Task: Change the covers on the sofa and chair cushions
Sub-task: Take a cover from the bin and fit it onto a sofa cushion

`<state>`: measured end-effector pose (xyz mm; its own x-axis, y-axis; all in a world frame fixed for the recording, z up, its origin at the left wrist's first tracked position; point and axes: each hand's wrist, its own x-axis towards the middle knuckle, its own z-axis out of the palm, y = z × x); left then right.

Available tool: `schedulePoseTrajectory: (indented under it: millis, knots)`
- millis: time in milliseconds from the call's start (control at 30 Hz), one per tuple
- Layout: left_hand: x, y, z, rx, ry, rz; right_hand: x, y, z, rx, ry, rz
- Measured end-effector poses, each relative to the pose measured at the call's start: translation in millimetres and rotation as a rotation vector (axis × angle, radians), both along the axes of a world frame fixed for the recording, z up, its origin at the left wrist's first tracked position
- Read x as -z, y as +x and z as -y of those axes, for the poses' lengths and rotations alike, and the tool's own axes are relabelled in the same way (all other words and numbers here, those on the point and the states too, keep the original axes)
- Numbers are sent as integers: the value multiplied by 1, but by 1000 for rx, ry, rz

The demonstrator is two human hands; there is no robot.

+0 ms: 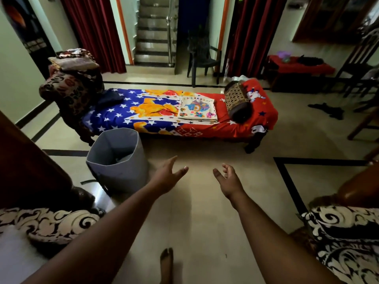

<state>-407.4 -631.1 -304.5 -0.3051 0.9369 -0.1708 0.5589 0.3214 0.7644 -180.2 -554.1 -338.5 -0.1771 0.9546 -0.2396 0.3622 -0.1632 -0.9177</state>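
Reaching forward over the floor, the left hand (167, 174) and right hand (229, 179) hang spread and hold nothing. Folded covers (197, 110) lie on the daybed (242, 128); the grey bin (117, 158) beside it seemingly holds cloth.

Glossy floor (205, 201) (tiled), cloth basket (117, 160)

From the hamper (117, 158), the daybed (164, 113) stands just behind at twelve o'clock, folded covers (198, 108) and a bolster (238, 100) lying on it toward two, a chair (203, 58) farther behind.
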Motion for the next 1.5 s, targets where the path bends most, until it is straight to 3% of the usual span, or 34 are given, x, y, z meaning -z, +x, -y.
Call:
schedulePoseTrajectory:
  millis: [567,833,1100,1500]
  knots:
    - [17,-111,-312,65,-113,71,5,-114,-286,22,-27,58]
    - [29,-106,-456,50,-131,13,56,-103,-454,-42,-86,94]
    - [33,-109,-576,74,-212,-152,66,-113,-599,-204,-132,167]
    - [117,-208,-775,41,-382,-42,109,-200,-811,-299,-155,373]
